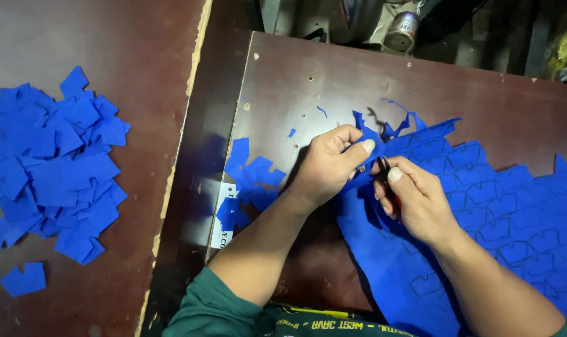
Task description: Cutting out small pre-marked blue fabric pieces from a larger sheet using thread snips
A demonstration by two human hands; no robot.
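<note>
On the dark brown wooden table I see a large blue fabric sheet marked with cut-out outlines, spread to the right. A heap of cut blue fabric pieces lies far left, a smaller cluster of blue pieces just beside my left wrist. My left hand pinches the sheet's ragged edge; my right hand grips small dark scissors at that edge.

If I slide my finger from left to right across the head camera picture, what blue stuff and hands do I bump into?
Big pile of cut blue pieces → small pile of blue pieces → left hand pinching the fabric edge → right hand with small scissors → large blue fabric sheet marked with outlines.
</note>
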